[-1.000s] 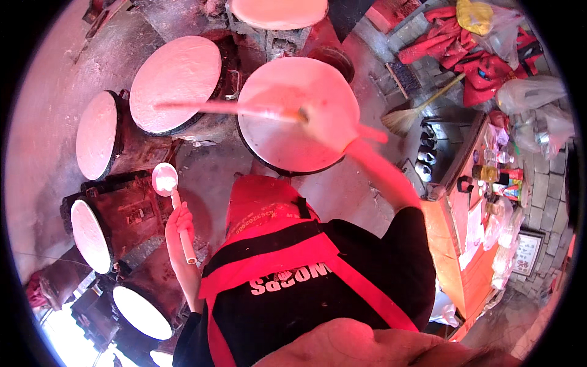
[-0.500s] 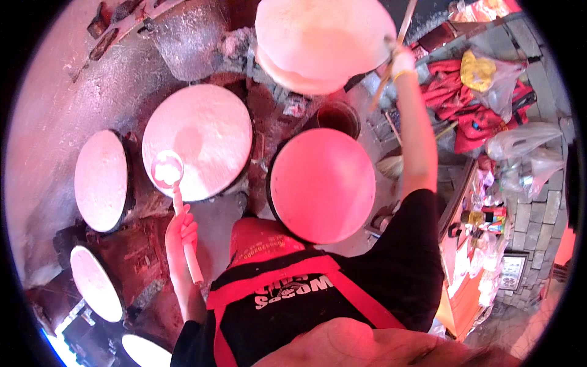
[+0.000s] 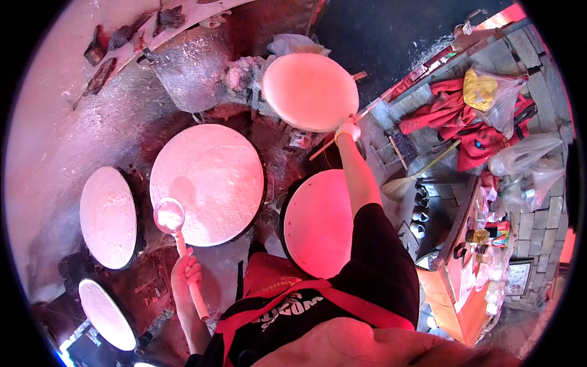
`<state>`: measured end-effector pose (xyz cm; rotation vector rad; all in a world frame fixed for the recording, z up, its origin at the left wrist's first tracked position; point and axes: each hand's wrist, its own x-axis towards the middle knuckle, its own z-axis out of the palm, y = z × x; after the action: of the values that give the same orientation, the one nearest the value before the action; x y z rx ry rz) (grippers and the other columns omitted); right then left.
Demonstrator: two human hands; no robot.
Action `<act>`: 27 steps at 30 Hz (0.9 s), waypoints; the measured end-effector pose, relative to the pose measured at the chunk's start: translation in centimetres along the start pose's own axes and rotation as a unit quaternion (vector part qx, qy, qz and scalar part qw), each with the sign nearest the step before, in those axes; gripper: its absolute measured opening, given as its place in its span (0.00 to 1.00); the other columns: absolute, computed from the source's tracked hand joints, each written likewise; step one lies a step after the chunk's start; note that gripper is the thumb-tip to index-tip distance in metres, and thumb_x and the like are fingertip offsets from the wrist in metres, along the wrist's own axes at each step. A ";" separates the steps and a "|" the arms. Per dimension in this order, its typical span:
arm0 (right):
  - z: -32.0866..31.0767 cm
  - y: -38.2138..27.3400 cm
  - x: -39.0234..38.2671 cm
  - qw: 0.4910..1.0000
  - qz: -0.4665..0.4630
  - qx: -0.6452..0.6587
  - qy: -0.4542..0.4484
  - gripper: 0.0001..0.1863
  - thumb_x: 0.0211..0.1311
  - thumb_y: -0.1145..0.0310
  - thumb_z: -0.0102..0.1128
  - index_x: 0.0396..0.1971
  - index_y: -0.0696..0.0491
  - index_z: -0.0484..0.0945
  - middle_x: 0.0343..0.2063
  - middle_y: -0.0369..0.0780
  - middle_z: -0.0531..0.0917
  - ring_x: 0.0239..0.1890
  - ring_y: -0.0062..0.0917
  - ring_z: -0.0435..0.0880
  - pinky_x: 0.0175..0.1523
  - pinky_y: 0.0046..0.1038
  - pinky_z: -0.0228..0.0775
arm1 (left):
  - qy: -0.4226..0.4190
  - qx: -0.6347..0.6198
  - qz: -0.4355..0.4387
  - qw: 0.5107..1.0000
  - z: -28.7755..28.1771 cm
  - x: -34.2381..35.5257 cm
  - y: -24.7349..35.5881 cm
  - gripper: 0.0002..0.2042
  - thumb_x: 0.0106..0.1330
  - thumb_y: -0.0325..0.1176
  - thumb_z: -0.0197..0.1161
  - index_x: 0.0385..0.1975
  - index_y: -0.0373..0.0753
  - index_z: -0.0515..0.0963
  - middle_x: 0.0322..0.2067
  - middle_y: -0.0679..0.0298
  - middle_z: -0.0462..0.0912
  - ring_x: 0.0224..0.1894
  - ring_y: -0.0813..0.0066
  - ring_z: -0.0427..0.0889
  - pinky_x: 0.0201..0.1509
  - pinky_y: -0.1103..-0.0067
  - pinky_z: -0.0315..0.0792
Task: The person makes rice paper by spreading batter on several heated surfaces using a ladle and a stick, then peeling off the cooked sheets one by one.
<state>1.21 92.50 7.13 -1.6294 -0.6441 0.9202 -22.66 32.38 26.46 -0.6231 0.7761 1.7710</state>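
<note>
While hands grip ladle (image 3: 169, 216) and stick (image 3: 342, 137), open griddle (image 3: 206, 184) rims alongside.

Soot-stained, batter-spattered wall (image 3: 67, 92) at upper left, dark floor (image 3: 391, 37) at top, grey brick wall (image 3: 544, 202) at right, red cloth (image 3: 471, 122) and plastic bags (image 3: 520, 156) heaped, broom (image 3: 409, 180) leaning nearby, orange counter (image 3: 452, 300) cluttered with bottles, reddish light throughout
</note>
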 end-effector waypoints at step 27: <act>-62.4 8.3 -56.0 -0.175 -0.235 -0.247 -0.924 0.11 0.62 0.67 0.54 0.42 0.54 0.77 0.23 0.34 0.78 0.25 0.13 0.73 0.31 0.19 0.66 | 0.778 -0.268 0.320 0.470 -39.8 -40.0 -68.4 0.12 0.67 0.32 0.49 0.47 0.36 0.68 0.27 0.59 0.75 0.19 0.68 0.72 0.22 0.77 0.69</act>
<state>22.01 11.56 18.26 -1.0196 1.7919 -0.9293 56.47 -6.15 15.51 -2.9251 1.7765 1.5944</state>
